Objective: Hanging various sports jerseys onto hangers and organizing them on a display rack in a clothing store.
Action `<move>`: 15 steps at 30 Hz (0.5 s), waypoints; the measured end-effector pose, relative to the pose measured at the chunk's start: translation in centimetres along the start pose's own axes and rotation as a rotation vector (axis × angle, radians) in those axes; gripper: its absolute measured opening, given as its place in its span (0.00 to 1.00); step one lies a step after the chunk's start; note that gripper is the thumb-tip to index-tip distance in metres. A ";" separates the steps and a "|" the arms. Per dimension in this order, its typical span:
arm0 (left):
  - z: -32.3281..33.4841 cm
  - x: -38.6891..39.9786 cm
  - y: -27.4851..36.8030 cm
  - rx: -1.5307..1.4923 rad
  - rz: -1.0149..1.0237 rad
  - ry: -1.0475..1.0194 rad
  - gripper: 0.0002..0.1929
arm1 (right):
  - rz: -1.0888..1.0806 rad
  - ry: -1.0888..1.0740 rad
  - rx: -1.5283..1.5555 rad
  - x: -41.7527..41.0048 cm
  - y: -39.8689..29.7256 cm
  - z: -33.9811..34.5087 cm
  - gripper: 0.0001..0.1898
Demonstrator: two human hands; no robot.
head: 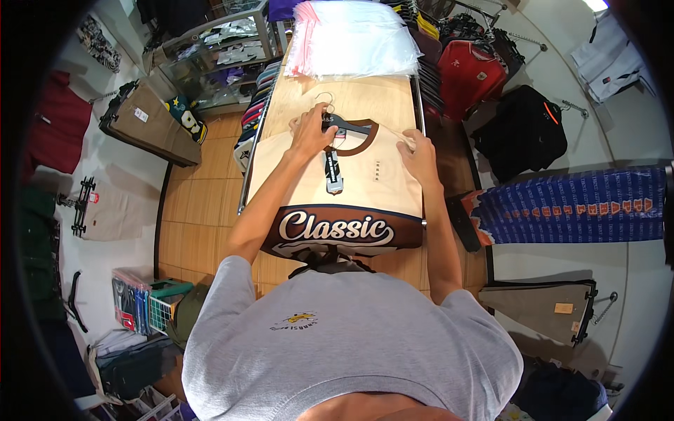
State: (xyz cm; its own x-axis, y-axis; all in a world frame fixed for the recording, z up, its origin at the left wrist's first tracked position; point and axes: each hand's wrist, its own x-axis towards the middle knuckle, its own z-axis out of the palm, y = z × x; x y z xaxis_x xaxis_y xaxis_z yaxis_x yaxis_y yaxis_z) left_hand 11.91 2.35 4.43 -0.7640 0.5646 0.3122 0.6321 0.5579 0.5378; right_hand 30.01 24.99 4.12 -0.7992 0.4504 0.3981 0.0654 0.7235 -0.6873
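A cream T-shirt (pixel 310 181) with a brown collar and a brown lower panel bearing large script lies face up on the wooden table (pixel 276 108). Its lower part hangs over the near edge. Inside the neckline sits a dark hanger (pixel 355 127), its metal hook pointing away from me. My left hand (pixel 311 134) grips the hanger near its middle, thumb at the collar. The shirt's right shoulder is pinched between the fingers of my right hand (pixel 419 157). A hang tag (pixel 333 172) and a clear size strip (pixel 377 171) rest on the chest.
A stack of clear plastic bags (pixel 358 39) covers the table's far end. Packed garments hang below the table's left side (pixel 258 110). A glass display case (pixel 216 58) stands at far left. A red garment (pixel 468 79) and a blue printed sleeve-like wrap (pixel 568 208) are at right.
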 end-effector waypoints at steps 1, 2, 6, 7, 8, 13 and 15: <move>0.3 0.4 0.1 0.005 -0.017 0.000 0.32 | -0.001 -0.006 -0.034 0.0 0.1 0.0 0.16; 0.6 0.8 0.2 -0.014 0.013 0.016 0.32 | -0.031 -0.013 -0.025 0.0 0.2 0.1 0.16; 1.5 2.0 0.6 -0.065 0.089 0.029 0.32 | -0.047 -0.007 -0.111 0.0 0.0 0.3 0.17; 1.6 2.2 0.8 -0.061 0.086 0.044 0.32 | -0.028 0.000 -0.139 0.1 -0.1 0.4 0.17; 1.7 2.5 0.9 -0.032 0.081 0.032 0.32 | -0.033 -0.015 -0.133 0.3 -0.2 0.5 0.17; 1.6 2.4 1.6 0.099 -0.011 0.050 0.35 | -0.023 0.007 -0.258 0.8 -0.4 1.5 0.17; 1.2 1.9 1.5 0.078 -0.053 0.079 0.35 | -0.029 -0.007 -0.258 1.1 -0.3 1.9 0.17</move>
State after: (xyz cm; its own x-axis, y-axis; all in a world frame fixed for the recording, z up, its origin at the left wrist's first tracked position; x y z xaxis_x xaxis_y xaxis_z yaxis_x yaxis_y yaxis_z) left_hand 11.56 5.04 4.91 -0.8024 0.4850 0.3477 0.5965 0.6328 0.4937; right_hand 27.99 24.26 3.67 -0.8068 0.4250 0.4105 0.1925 0.8459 -0.4974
